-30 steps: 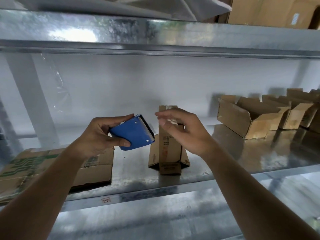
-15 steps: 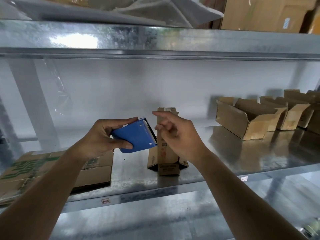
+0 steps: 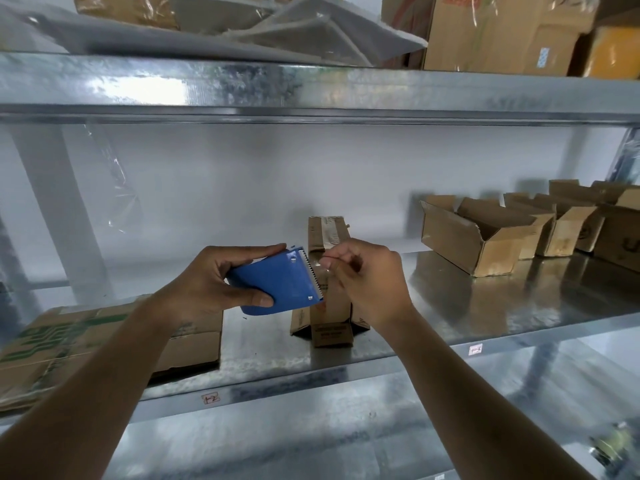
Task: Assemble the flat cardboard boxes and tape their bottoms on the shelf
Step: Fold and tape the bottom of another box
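Note:
My left hand (image 3: 214, 282) grips a blue tape dispenser (image 3: 277, 285) with its toothed cutter facing right. Right beside the cutter, my right hand (image 3: 367, 282) has its fingertips pinched together on the end of the clear tape. Behind both hands a small cardboard box (image 3: 329, 271) stands on end on the metal shelf (image 3: 485, 306), its lower flaps splayed out. A stack of flat cardboard boxes (image 3: 104, 341) with green print lies at the shelf's left.
Several assembled open boxes (image 3: 485, 237) stand in a row at the shelf's back right. The upper shelf (image 3: 311, 88) carries plastic-wrapped sheets and large cartons. A shelf upright (image 3: 59, 216) rises at the left.
My right hand dropped from the top of the upright box to the dispenser's cutter and pinched its fingers together there. The left hand kept hold of the dispenser.

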